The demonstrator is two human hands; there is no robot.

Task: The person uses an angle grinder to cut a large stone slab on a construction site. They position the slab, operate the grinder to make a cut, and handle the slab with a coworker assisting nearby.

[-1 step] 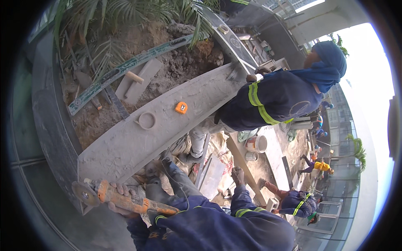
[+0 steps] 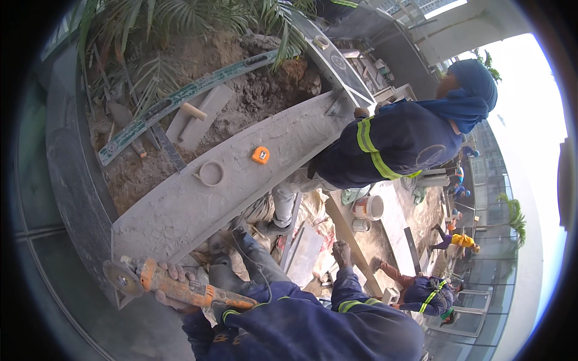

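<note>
From where I stood, the angle grinder (image 2: pixel 192 292) sat between seven and eight o'clock in the view, its cutting disc (image 2: pixel 124 278) pointing toward eight, over the near corner of the grey cement-smeared ledge (image 2: pixel 153 231); I could not tell whether disc and ledge touched. Handling such a tool well, I judged, asked for a firm wrap around the body, the disc angled away from the legs (image 2: pixel 256 265), and the second hand brought to the casing whenever the disc spun. The left hand (image 2: pixel 179 274) had its fingers closed around the orange-banded body, parted only as far as that girth required. The right hand (image 2: pixel 342 254), at five o'clock, was apart from the tool, its fingers curled into a fist with nothing visible in it. On the ledge, an orange tape measure (image 2: pixel 261 154) lay between ten and eleven, near the middle, and a beige tape roll (image 2: pixel 223 174) at nine; a co-worker (image 2: pixel 397 144) leaned in from between two and three.
</note>
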